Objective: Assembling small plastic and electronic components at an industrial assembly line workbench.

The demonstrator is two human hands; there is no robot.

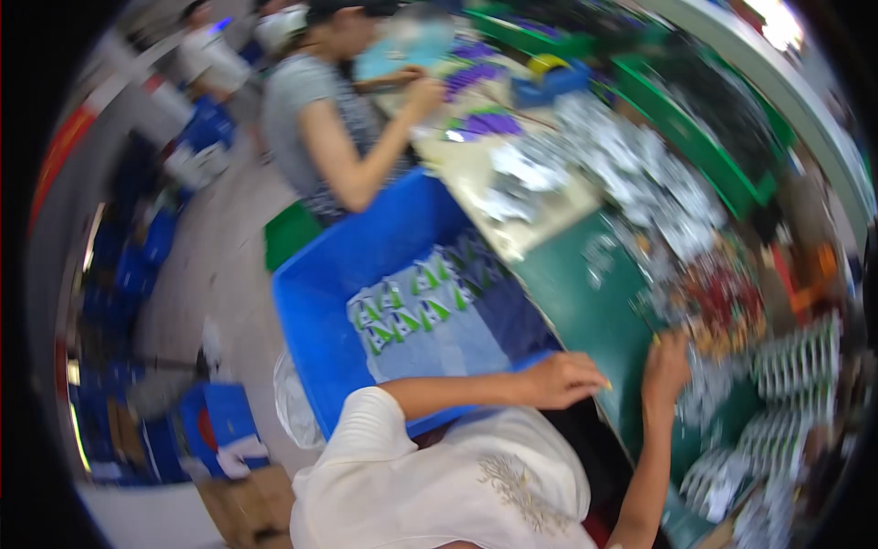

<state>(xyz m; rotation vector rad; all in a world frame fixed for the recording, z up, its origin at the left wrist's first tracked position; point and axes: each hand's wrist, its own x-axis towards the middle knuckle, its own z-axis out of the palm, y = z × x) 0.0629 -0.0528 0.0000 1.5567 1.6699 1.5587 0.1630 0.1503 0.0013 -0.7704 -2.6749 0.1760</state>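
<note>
My left hand (560,380) is held over the near edge of the green work surface (572,284), its fingers drawn together. A tiny yellowish spot shows at its fingertips, too small and blurred to name. To its right, my right hand (667,368) is closed in a pinch above the green surface, with a similar yellow speck at its fingertips. Beside that hand lies a heap of small red and tan parts (727,297). Small clear plastic pieces (709,384) are scattered next to it.
A blue bin (315,274) at my left holds rows of green-and-white packs (402,320). Silvery packets (640,165) pile up beyond the parts. White-and-green strips (800,366) stand in rows at right. A green crate (732,183) sits behind. A co-worker (320,119) handles purple pieces (480,82).
</note>
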